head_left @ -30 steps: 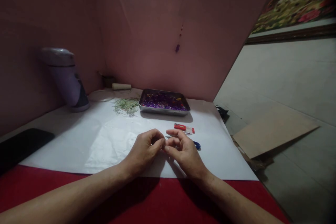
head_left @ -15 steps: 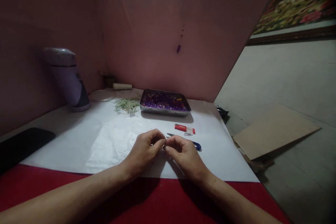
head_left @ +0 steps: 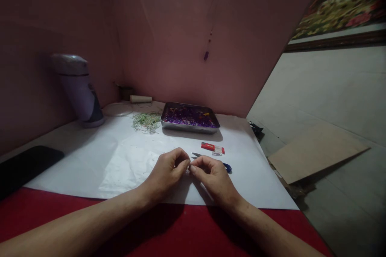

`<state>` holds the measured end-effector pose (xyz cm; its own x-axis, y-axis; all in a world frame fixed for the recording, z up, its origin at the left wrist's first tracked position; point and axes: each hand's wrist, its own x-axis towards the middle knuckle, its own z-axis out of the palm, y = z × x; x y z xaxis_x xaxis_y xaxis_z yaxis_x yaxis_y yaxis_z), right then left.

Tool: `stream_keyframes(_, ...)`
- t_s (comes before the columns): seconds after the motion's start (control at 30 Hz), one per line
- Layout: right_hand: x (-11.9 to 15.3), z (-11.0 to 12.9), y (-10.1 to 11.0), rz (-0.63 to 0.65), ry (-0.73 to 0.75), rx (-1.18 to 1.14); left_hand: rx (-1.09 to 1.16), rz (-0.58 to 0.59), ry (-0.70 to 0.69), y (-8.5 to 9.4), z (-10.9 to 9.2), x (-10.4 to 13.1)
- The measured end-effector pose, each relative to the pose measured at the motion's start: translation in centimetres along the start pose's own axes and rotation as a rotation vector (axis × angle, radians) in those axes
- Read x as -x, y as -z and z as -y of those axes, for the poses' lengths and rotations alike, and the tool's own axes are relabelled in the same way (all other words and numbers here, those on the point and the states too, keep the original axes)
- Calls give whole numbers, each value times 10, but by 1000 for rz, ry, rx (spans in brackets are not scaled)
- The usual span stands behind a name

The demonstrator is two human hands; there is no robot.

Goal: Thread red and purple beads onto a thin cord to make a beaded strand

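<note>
My left hand (head_left: 169, 167) and my right hand (head_left: 212, 174) meet over the white sheet (head_left: 126, 160), each closed in a pinch with thumb against forefinger. Their fingertips almost touch around something tiny that is too small to name. Partly behind my right hand lie scissors (head_left: 227, 167) with a blue handle, blades pointing left. Just beyond them is a red needle packet (head_left: 208, 146) with a clear end, beside a small metallic piece (head_left: 216, 153). A metal tray (head_left: 190, 129) of purple beads (head_left: 187, 117) stands farther back.
Left of the tray sits a tangle of pale green thread (head_left: 146, 121). A purple bottle (head_left: 80, 92) and a black flat object (head_left: 30, 164) are at the left. A pale cylinder (head_left: 140, 99) rests by the pink wall, where a beaded strand (head_left: 206, 55) hangs. Cardboard (head_left: 316, 152) leans at the right.
Both hands stay in nearly the same place, still pinched together. My right fingertips have shifted very slightly; the view has moved a little.
</note>
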<state>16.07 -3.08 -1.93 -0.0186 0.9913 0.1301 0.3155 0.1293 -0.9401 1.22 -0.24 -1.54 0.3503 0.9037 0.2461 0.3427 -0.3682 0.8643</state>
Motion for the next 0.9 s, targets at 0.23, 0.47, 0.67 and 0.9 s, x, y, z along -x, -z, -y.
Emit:
stream_keyframes(0.23, 0, 3, 0, 6, -7, 28, -48, 12, -46, 1, -1, 1)
stream_keyframes(0.47, 2, 7, -1, 4, -19, 63, -114, -12, -122, 1, 1, 0)
stream_keyframes(0.67, 0, 4, -1, -11, 5, 97, -82, -8, -69, -1, -1, 3)
stream_keyframes(0.9, -1, 0, -2, -19, -46, -78, 11, -55, 5, 4, 0, -3)
